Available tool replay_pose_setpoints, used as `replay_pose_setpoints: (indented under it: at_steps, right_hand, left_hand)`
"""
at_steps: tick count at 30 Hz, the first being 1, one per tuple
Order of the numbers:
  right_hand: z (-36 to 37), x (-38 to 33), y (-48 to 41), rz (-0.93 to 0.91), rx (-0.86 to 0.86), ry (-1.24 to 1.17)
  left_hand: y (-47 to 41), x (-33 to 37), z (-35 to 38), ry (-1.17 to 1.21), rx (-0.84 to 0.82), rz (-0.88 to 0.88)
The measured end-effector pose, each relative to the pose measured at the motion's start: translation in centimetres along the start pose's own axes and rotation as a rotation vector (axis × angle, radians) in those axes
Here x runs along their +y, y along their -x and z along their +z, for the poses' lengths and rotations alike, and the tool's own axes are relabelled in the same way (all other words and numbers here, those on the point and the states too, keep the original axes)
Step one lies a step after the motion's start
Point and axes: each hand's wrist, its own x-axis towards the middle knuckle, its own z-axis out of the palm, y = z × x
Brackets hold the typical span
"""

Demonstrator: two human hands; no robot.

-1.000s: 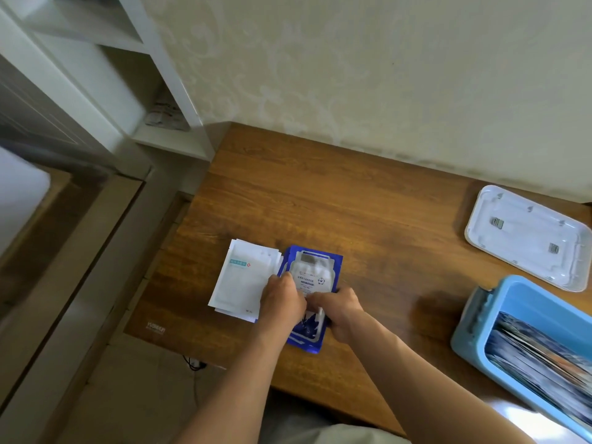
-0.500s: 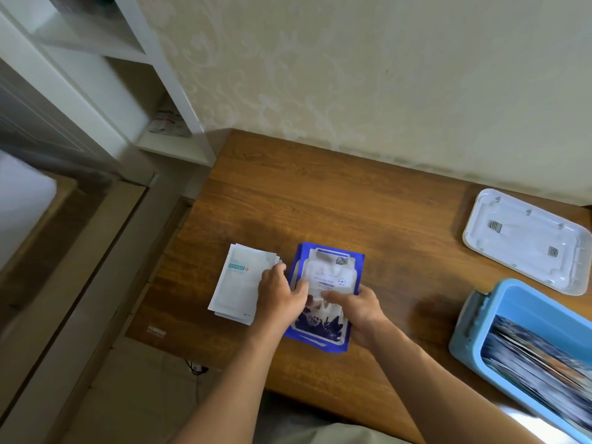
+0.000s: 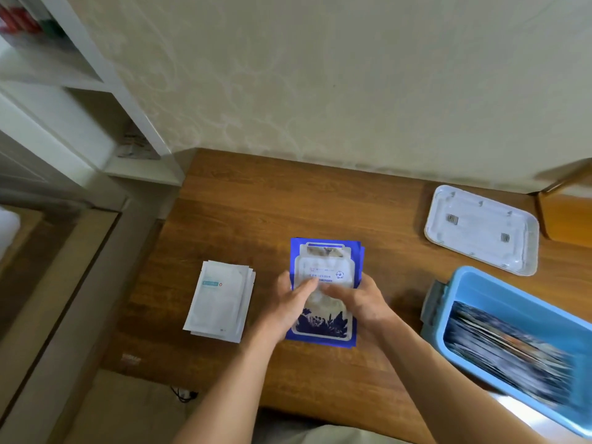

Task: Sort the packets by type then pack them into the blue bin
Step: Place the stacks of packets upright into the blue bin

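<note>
Frankly, little of the print can be read. The top one of the blue packets carries a few fine lines of text and a small round blue emblem on its pale panel, with a dark blue plant pattern below; the wording is too small to make out. The white packets show a teal label band with a red mark at its end, and the lettering is illegible. A faint pale stamp on the table at seven o'clock is also unreadable.

The left hand and right hand clamp the blue packets from either side. The thumbs lie across the top face and meet near its middle, and the fingers wrap round the edges. Whether the stack is lifted or rests on the wood, I cannot tell. The white packets lie flat at nine o'clock of it. The blue bin sits at four o'clock, with binned packets standing on edge inside, blurred. A white lid lies ribbed face up at two o'clock.

Half a second ago the blue packets lay right beside the white ones, with the left hand across the seam. Now bare wood shows between the stacks, and both hands are on the blue one alone.
</note>
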Motion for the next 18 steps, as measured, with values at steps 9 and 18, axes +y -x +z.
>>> replay_pose_setpoints:
  at_steps: [9,18]
  right_hand:
    - [-1.2,-5.2,3.2,-0.187,0.157,-0.03]
    - [-10.7,-11.3,11.3,-0.465,0.432,0.0]
  left_hand:
    - [0.8,5.7,2.6,0.022,-0.079,0.165]
    - [2.3,13.3,14.7,-0.029,-0.392,0.339]
